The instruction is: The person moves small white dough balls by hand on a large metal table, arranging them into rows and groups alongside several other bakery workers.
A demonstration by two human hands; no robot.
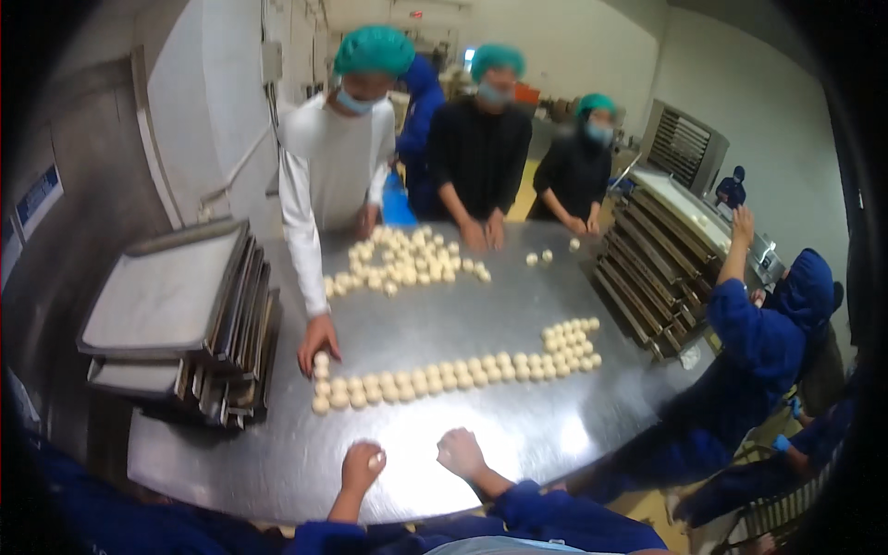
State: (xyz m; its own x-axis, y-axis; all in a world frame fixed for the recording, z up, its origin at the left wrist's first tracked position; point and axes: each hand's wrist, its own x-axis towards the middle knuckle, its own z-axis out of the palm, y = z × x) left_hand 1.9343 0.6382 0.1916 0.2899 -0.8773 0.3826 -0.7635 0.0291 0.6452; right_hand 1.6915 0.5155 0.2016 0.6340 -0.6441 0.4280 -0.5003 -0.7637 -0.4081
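My left hand [359,468] is curled on the steel table [231,472], its fingers closed round a dough ball [376,460] that shows as a small pale patch. A short way to the right, my right hand [462,454] is also closed, with a pale bit of a dough ball [444,455] peeking out at its left side. Beyond both hands, a long double row of dough balls [435,379] crosses the table and widens into a block [571,344] at its right end. A co-worker's hand [319,344] touches the row's left end.
A loose heap of dough balls [407,257] lies at the far side. Stacked trays stand at the left [166,287] and right [661,250]. Several people in hair nets and masks stand across the table; a person in blue [763,314] reaches up at the right stack.
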